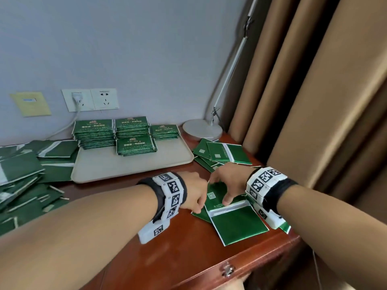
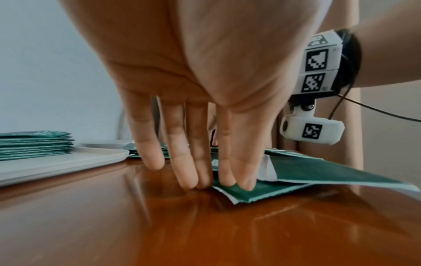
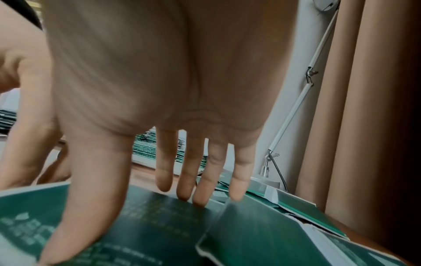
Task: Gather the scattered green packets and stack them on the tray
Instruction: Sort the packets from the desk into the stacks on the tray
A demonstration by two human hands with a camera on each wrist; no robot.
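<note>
A small overlapping bunch of green packets lies on the brown table near its front right. My left hand sets straight fingertips against the bunch's left corner. My right hand rests on top, thumb and straight fingers pressing the upper packet. Neither hand curls round anything. The beige tray behind carries several stacks of green packets along its far side. More loose packets lie behind the right hand and in a big heap at the left.
A white desk lamp base stands right of the tray, its arm leaning up the wall. Brown curtains hang close along the table's right edge. Wall sockets with a plug and cord are behind the tray. A drawer knob marks the front edge.
</note>
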